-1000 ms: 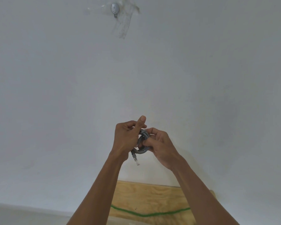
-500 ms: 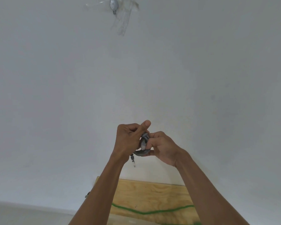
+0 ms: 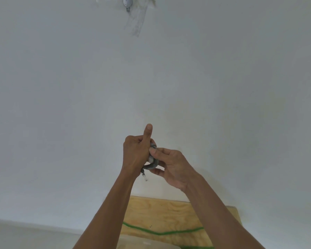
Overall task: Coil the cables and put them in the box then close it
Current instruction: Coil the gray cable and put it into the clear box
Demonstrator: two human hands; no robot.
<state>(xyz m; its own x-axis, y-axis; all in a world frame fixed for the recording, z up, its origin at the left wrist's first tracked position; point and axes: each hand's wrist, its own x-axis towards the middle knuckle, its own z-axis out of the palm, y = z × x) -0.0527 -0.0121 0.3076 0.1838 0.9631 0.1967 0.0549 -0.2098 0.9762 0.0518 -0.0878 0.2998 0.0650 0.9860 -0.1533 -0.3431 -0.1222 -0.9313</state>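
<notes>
The left hand (image 3: 136,155) has straightened its thumb, which a second ago lay bent over the grey cable (image 3: 153,163); its other fingers stay curled round the small coil. The right hand (image 3: 171,165) has shifted its grip and now pinches the coil from the right, thumb on top and fingers beneath. One plug (image 3: 144,176) hangs loose below the left palm. The coil is held up in the air against the white wall (image 3: 223,87), above the far edge of the table (image 3: 169,212), where a green cable (image 3: 162,231) lies uncoiled. By my reckoning the winding is nearly finished, with only the tail end left to tuck. No box is in view.
</notes>
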